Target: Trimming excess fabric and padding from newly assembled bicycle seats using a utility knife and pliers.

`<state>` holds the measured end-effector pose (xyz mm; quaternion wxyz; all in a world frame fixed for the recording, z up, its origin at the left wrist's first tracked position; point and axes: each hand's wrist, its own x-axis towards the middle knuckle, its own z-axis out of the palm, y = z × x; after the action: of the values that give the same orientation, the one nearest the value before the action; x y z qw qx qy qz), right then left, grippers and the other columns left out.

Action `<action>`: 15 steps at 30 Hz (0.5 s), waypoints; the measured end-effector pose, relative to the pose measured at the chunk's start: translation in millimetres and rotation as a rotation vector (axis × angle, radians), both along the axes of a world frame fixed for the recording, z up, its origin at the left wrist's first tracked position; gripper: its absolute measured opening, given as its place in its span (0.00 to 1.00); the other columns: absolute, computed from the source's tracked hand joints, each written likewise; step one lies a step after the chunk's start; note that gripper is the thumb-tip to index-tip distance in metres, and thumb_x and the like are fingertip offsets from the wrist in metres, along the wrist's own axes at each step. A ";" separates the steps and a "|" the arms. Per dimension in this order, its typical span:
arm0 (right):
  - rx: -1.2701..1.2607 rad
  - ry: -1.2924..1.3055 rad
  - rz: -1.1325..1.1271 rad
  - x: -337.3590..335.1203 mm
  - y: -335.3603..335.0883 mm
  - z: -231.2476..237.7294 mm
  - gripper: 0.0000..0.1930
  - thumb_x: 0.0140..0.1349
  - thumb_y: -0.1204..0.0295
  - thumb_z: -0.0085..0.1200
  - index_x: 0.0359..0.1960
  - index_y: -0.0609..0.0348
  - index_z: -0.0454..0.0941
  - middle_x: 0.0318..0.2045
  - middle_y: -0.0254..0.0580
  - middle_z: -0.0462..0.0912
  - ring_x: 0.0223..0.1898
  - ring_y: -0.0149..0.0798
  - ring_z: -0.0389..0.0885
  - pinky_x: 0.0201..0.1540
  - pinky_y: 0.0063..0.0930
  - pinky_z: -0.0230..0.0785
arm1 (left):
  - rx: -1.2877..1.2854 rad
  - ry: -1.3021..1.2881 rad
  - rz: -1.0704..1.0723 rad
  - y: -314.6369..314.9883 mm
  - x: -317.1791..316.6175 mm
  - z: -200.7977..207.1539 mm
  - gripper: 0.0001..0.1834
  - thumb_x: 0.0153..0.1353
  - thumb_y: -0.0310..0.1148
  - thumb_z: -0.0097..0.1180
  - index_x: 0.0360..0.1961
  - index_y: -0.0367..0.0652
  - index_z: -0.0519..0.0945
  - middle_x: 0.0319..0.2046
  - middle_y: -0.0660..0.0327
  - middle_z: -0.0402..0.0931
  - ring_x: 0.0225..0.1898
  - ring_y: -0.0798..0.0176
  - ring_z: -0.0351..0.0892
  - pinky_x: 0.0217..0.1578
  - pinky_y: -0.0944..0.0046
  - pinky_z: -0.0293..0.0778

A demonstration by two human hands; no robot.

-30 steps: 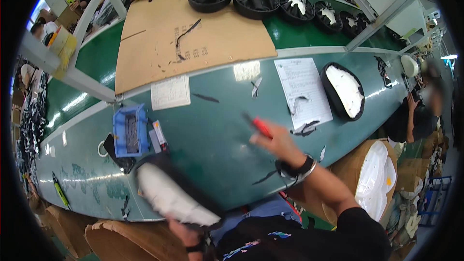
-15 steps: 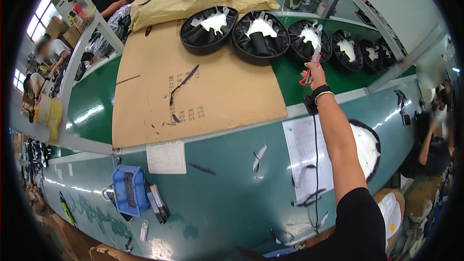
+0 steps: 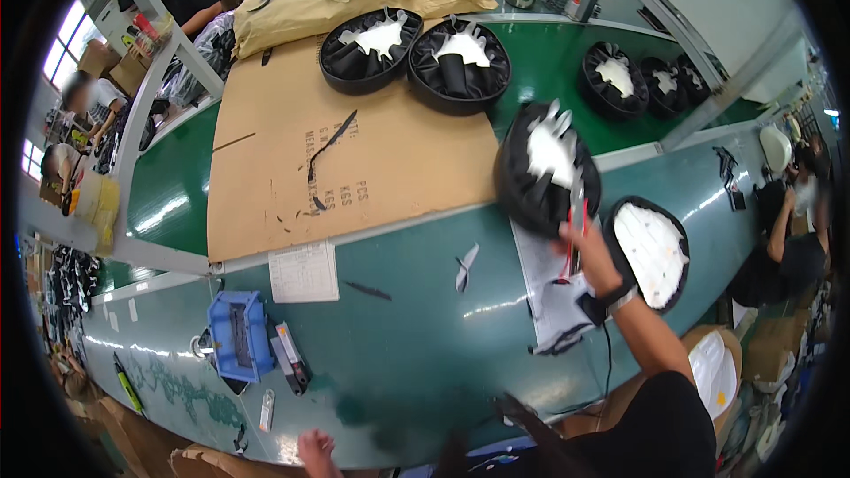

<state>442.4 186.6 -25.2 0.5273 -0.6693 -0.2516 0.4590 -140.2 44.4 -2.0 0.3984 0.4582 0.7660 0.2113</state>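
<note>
In the head view, the step looks like bringing a black shell (image 3: 547, 159), held over the far edge of the bench (image 3: 398, 354), nearer; the next move calls for a level set-down. The right hand (image 3: 584, 248) is clamped around a red-handled tool (image 3: 578, 199), apparently pinching the shell's near rim. The left hand's (image 3: 316, 450) finger spread is unclear.

Brightened by windows (image 3: 71, 35) at the upper left; furnished with a long, glossy green table (image 3: 398, 345), reflecting light in streaks, and with pale metal posts (image 3: 188, 55).

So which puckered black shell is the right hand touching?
The shell overlapping the paper, its rim at the right hand; other puckered ones stand farther back.
</note>
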 end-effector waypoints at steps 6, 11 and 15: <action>-0.380 -0.154 0.436 -148.0 -192.8 35.9 0.15 0.59 0.61 0.60 0.40 0.57 0.75 0.24 0.33 0.72 0.27 0.26 0.72 0.31 0.26 0.65 | -0.079 -0.886 0.099 26.3 98.0 -10.9 0.28 0.68 0.47 0.49 0.60 0.37 0.67 0.52 0.51 0.73 0.53 0.58 0.74 0.54 0.59 0.68; -0.044 -0.612 0.777 -216.6 -266.2 24.4 0.16 0.57 0.60 0.61 0.40 0.57 0.78 0.28 0.47 0.79 0.33 0.46 0.80 0.38 0.33 0.71 | -0.069 -0.890 0.317 -3.0 76.4 -49.2 0.29 0.69 0.41 0.48 0.65 0.35 0.62 0.60 0.54 0.67 0.60 0.59 0.66 0.61 0.62 0.60; -0.181 -0.423 0.558 -239.6 -271.2 43.8 0.14 0.59 0.63 0.59 0.40 0.59 0.79 0.22 0.39 0.78 0.24 0.31 0.78 0.31 0.28 0.71 | -0.053 -0.620 0.312 -44.6 24.4 -51.9 0.30 0.69 0.40 0.48 0.65 0.32 0.61 0.62 0.51 0.65 0.61 0.55 0.65 0.62 0.61 0.58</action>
<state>202.8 -84.6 18.5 0.2567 -0.6989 -0.4864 0.4572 -115.8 -0.2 -53.9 0.5868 0.2393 0.6746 0.3786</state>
